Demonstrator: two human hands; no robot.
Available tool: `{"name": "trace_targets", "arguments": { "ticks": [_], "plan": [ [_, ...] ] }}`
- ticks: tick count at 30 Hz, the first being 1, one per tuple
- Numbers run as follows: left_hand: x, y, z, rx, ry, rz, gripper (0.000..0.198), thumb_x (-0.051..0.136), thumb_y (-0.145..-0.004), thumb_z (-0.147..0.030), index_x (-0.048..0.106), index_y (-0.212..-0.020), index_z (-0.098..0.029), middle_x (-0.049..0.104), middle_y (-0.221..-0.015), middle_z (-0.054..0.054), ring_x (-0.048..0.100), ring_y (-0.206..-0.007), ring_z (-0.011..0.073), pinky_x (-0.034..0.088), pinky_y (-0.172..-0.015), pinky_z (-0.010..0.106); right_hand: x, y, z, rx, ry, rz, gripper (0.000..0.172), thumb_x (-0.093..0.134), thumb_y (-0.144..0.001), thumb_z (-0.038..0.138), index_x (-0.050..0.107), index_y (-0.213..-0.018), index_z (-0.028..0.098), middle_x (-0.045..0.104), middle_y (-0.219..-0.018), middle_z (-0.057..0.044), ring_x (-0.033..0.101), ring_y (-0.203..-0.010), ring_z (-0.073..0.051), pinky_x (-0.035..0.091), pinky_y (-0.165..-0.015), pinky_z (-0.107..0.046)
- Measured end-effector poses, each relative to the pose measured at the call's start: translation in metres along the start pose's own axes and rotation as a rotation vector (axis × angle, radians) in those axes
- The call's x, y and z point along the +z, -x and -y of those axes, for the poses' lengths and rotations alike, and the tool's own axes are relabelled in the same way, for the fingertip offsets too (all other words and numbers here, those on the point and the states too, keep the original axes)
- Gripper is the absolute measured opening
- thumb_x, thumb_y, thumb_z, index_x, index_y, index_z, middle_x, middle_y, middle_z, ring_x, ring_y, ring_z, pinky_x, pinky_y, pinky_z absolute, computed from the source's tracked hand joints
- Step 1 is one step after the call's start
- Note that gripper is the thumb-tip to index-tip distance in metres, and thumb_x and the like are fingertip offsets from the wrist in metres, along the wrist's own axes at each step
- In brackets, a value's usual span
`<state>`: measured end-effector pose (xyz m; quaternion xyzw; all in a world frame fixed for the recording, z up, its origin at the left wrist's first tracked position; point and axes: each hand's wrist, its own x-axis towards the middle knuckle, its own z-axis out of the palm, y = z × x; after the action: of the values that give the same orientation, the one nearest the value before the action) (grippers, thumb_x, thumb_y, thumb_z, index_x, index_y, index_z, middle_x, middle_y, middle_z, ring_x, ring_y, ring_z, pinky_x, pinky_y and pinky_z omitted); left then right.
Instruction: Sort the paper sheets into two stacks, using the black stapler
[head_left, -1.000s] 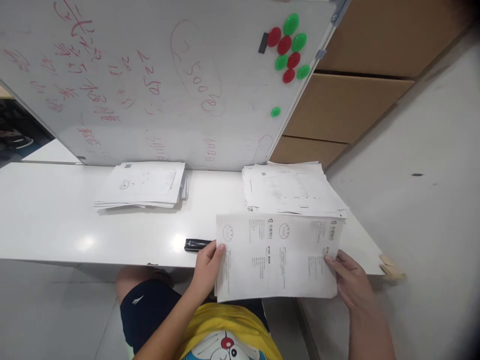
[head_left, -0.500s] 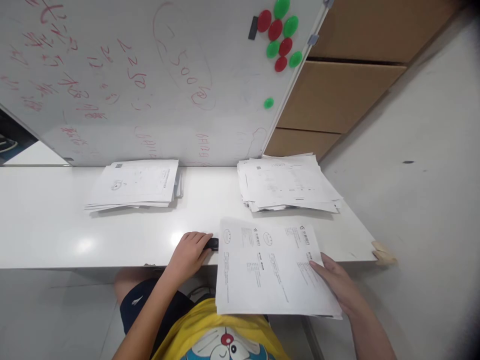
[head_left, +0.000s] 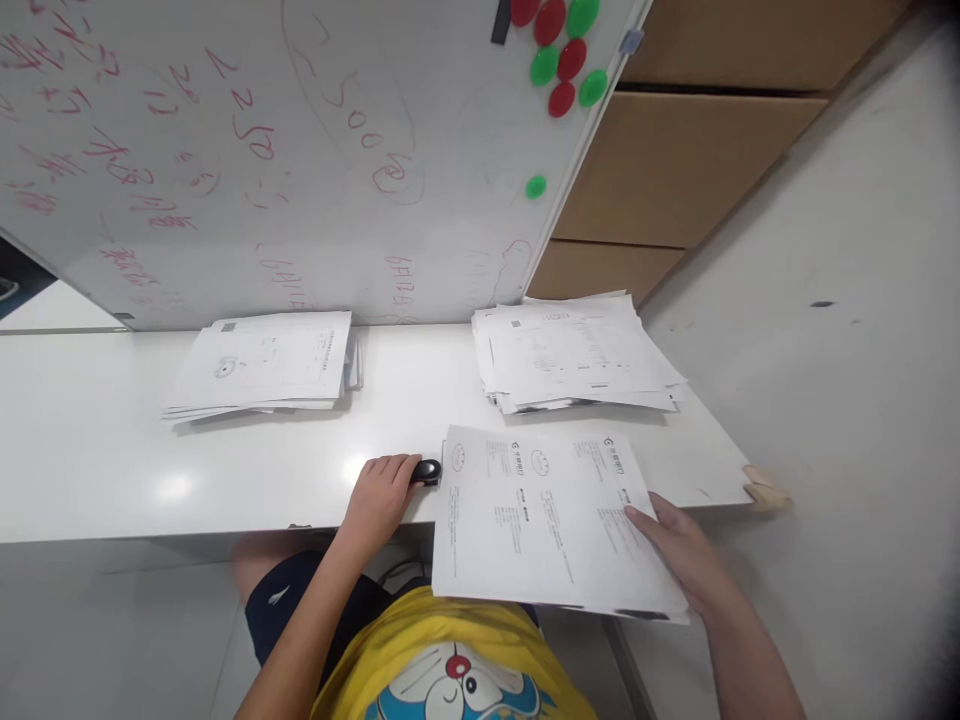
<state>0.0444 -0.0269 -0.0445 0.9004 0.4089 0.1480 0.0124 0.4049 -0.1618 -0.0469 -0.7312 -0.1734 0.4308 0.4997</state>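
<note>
Cardboard boxes (head_left: 697, 165) — contents hidden, left hand (head_left: 381, 498) gripping stapler (head_left: 427, 471), right hand (head_left: 681, 548) papers (head_left: 536, 530).

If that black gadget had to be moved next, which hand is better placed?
Probably the left hand: it already grasps the black gadget, whose end pokes out past it. The right hand is farther away, holding the printed sheets.

Counter's (head_left: 247, 470) got a left paper stack (head_left: 285, 365) with the whiteboard (head_left: 330, 220) behind it, right paper stack (head_left: 581, 355) with boxes (head_left: 611, 275) behind. Stapler's (head_left: 428, 471) up front in the left hand (head_left: 382, 495), just left of the sheets (head_left: 517, 545).
</note>
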Motion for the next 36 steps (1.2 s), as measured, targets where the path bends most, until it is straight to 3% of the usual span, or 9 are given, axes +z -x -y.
{"name": "trace_targets", "arguments": {
  "ticks": [8, 14, 21, 25, 29, 36],
  "plan": [
    [0.005, 0.003, 0.003, 0.04, -0.04, -0.101, 0.028, 0.043, -0.095, -0.027, 0.055, -0.117, -0.014, 0.066, -0.105, 0.012, 0.06, -0.091, 0.025, 0.043, -0.079, 0.037, 0.001, 0.009, 0.005, -0.001, 0.037, -0.005, 0.029, 0.077, -0.057, 0.033, 0.074, -0.085, 0.024, 0.076, -0.084, -0.005, 0.069, -0.073, -0.026, 0.056, -0.066, -0.036],
    [0.006, 0.001, 0.005, 0.056, -0.063, -0.126, 0.029, 0.043, -0.095, -0.029, 0.056, -0.118, -0.014, 0.066, -0.104, 0.012, 0.06, -0.09, 0.024, 0.043, -0.079, 0.036, -0.006, 0.012, 0.002, -0.001, 0.091, 0.019, 0.033, 0.075, -0.061, 0.033, 0.072, -0.092, 0.022, 0.076, -0.092, -0.006, 0.07, -0.087, -0.029, 0.056, -0.073, -0.039],
    [0.001, -0.001, 0.006, 0.141, -0.009, -0.161, 0.031, 0.046, -0.094, -0.027, 0.053, -0.122, -0.014, 0.066, -0.108, 0.011, 0.06, -0.093, 0.0217, 0.043, -0.077, 0.033, 0.011, 0.02, 0.009, 0.018, 0.165, 0.131, 0.034, 0.068, -0.071, 0.035, 0.068, -0.102, 0.021, 0.074, -0.103, -0.007, 0.069, -0.097, -0.03, 0.056, -0.079, -0.038],
    [-0.001, 0.004, 0.004, 0.208, 0.022, -0.151, 0.04, 0.046, -0.094, -0.018, 0.045, -0.134, -0.02, 0.064, -0.119, 0.009, 0.058, -0.103, 0.0207, 0.041, -0.082, 0.034, 0.012, 0.015, 0.007, 0.023, 0.144, 0.139, 0.033, 0.067, -0.071, 0.036, 0.067, -0.101, 0.021, 0.075, -0.102, -0.007, 0.069, -0.095, -0.03, 0.056, -0.079, -0.038],
    [0.003, 0.005, -0.001, 0.155, 0.031, -0.177, 0.044, 0.043, -0.091, -0.007, 0.05, -0.131, -0.022, 0.064, -0.119, 0.008, 0.058, -0.105, 0.0202, 0.039, -0.084, 0.035, 0.01, 0.006, 0.004, 0.021, 0.124, 0.18, 0.036, 0.068, -0.071, 0.037, 0.066, -0.104, 0.021, 0.075, -0.102, -0.006, 0.07, -0.091, -0.028, 0.056, -0.077, -0.036],
    [0.003, 0.007, 0.002, 0.193, 0.015, -0.216, 0.043, 0.043, -0.089, -0.003, 0.053, -0.127, -0.02, 0.066, -0.117, 0.008, 0.06, -0.097, 0.0191, 0.04, -0.078, 0.033, 0.024, 0.006, 0.025, -0.138, 0.151, 0.225, 0.042, 0.066, -0.072, 0.042, 0.067, -0.106, 0.019, 0.075, -0.098, -0.008, 0.07, -0.089, -0.03, 0.055, -0.078, -0.041]
  ]
}}
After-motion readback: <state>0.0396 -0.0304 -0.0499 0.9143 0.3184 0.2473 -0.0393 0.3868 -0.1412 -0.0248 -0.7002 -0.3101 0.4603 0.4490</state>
